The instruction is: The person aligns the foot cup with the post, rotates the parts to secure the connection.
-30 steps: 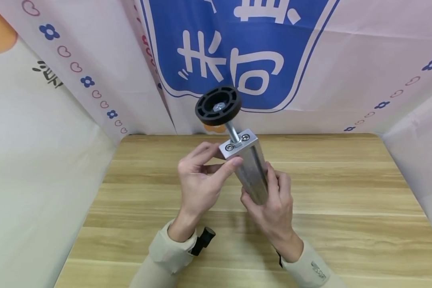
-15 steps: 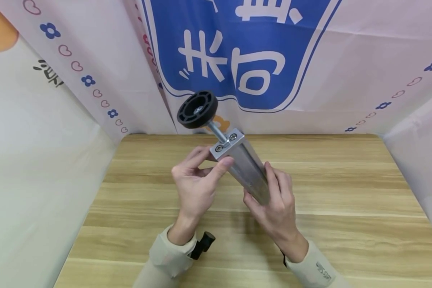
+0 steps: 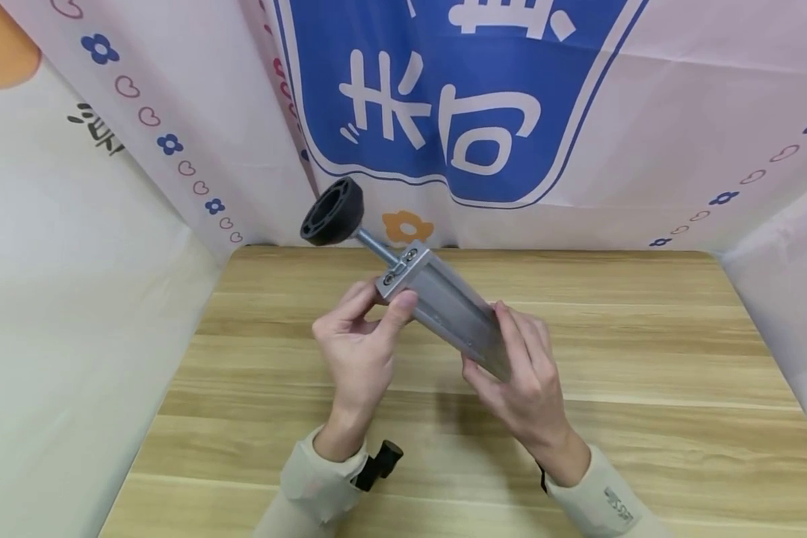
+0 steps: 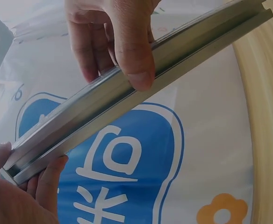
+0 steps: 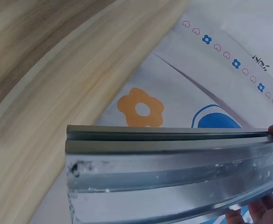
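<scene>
A grooved silver aluminium profile (image 3: 453, 310) is held tilted above the table, its upper end to the left. On that end is a plate with two screws, from which a threaded leveling foot (image 3: 336, 213) with a round black base sticks out. My left hand (image 3: 359, 351) pinches the profile just below the plate, thumb on the near side. Farther down, my right hand (image 3: 527, 377) grips it between thumb and fingers near the lower end. In the left wrist view, grooves run along the profile (image 4: 141, 79); the right wrist view shows scuffs on its face.
A wood-grain table (image 3: 645, 359) lies under both hands. Behind it hangs a white cloth (image 3: 645, 149) with a blue printed sign, and pale cloth also covers the sides. Each sleeve cuff has a black strap piece (image 3: 379, 463) at the wrist.
The profile's upper end has swung left and tilted lower, carrying the leveling foot left and down, so its black base turns more side-on. My left hand has moved left with it; my right hand shifts slightly right.
</scene>
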`<state>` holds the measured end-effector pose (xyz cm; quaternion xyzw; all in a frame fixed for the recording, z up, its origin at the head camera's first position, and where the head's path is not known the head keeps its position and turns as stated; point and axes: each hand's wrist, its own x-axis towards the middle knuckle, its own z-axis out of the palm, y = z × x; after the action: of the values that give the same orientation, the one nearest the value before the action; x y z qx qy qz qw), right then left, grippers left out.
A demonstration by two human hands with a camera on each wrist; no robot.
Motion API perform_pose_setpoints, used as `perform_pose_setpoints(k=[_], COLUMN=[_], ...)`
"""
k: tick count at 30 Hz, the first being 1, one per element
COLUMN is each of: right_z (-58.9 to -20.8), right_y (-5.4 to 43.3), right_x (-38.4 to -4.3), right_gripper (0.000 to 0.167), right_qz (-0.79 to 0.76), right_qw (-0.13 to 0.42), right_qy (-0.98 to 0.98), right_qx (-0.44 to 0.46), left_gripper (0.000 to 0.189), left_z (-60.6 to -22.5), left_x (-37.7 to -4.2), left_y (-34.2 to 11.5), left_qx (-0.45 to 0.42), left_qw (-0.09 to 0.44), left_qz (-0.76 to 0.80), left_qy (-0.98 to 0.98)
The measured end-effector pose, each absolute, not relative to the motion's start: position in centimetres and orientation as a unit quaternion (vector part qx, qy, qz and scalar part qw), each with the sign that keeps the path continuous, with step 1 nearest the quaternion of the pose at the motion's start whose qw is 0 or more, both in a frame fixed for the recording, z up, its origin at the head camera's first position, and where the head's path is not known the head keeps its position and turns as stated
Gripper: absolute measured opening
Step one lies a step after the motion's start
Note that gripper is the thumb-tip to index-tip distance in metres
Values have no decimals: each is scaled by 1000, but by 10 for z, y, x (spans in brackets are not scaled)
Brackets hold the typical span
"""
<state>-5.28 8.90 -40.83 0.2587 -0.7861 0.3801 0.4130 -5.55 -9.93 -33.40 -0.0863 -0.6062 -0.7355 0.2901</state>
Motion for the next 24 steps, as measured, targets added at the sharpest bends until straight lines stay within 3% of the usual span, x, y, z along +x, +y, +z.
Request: perform_pose_setpoints(k=[24], right_z=[-402], right_y=[97], right_x=[-55], right_gripper=[71], right_qz=[342], right_qw=[357], right_qy=[-810], right_qx=[316], left_gripper=[33], left_z=[-359], left_x=[-49], left_y=[-103], left_qx=[6], left_qw=[272], left_qz=[-797], left_qy=[-539])
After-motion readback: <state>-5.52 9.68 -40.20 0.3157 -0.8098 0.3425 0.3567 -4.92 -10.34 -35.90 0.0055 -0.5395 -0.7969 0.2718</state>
